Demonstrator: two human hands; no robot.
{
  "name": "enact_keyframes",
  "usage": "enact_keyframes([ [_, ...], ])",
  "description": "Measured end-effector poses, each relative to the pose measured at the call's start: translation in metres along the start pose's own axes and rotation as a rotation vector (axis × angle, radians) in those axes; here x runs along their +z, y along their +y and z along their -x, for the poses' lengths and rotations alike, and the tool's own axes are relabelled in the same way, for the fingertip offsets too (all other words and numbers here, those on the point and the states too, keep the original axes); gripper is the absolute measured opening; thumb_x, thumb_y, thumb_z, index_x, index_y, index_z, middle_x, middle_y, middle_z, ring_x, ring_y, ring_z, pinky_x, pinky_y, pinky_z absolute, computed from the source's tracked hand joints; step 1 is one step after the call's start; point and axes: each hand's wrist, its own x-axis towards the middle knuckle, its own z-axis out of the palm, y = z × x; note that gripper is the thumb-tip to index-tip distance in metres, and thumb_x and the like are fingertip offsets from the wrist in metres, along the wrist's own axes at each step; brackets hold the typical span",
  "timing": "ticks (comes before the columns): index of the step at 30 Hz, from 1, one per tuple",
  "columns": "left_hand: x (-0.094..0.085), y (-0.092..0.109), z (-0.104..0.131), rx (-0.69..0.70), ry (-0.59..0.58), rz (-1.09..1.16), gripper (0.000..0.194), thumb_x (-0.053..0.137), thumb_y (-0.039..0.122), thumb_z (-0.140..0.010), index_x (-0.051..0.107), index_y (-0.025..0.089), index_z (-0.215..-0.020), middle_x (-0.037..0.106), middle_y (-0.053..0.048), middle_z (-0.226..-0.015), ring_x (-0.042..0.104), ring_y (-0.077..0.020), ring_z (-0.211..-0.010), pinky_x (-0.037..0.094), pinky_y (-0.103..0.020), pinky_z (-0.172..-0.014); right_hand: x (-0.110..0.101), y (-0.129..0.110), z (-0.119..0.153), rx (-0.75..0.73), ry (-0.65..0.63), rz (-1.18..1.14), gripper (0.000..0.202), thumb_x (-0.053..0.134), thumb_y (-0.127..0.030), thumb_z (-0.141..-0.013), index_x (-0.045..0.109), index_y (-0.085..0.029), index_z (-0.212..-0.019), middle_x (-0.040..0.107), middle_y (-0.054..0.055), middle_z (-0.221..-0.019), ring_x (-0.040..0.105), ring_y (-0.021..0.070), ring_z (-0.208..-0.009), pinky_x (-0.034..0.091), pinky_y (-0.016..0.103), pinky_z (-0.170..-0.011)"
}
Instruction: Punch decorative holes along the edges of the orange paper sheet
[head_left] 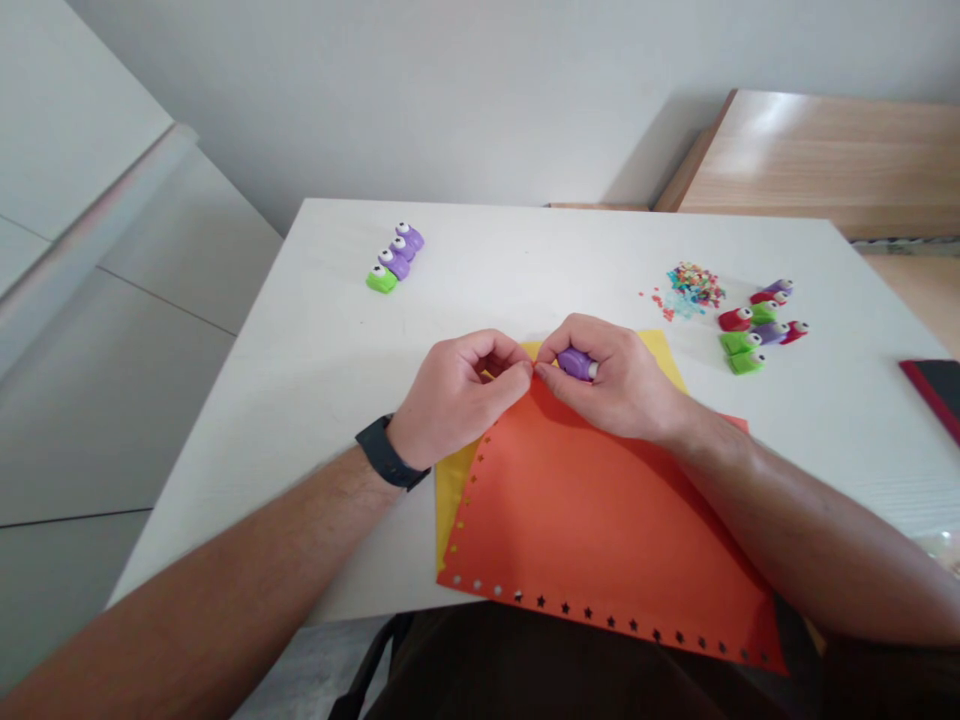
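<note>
An orange sheet with star-shaped holes along its left and near edges lies partly over a yellow sheet. My left hand pinches the orange sheet's far edge between thumb and fingers. Right beside it, my right hand pinches the same edge. A purple punch with a white end is tucked in the curled fingers of my right hand. The sheet's far edge is mostly hidden by both hands.
Purple and green punches stand at the back left of the white table. Colourful paper bits lie at the back right, beside several red, green and purple punches. A dark red-edged object is at the far right.
</note>
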Motion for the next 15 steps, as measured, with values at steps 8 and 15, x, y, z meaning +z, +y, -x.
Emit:
enact_keyframes([
  [8, -0.0001, 0.0004, -0.0007, -0.012, -0.005, -0.004, 0.016, 0.065, 0.03, -0.089, 0.07, 0.015, -0.087, 0.069, -0.002, -0.079, 0.058, -0.0121, -0.067, 0.045, -0.023, -0.058, 0.0, 0.0001, 0.0007, 0.043, 0.004, -0.016, 0.003, 0.066, -0.018, -0.085, 0.069, -0.018, -0.087, 0.067, 0.001, -0.081, 0.057, 0.0115, -0.069, 0.044, 0.027, -0.066],
  [15, 0.0, -0.0005, -0.0008, -0.023, -0.019, 0.009, 0.018, 0.065, 0.032, -0.089, 0.07, 0.016, -0.087, 0.07, -0.003, -0.081, 0.06, -0.0128, -0.067, 0.048, -0.024, -0.059, 0.0004, -0.0006, 0.0012, 0.083, 0.004, -0.015, 0.005, 0.066, -0.019, -0.084, 0.068, -0.018, -0.089, 0.067, 0.001, -0.081, 0.055, 0.012, -0.067, 0.044, 0.028, -0.065],
])
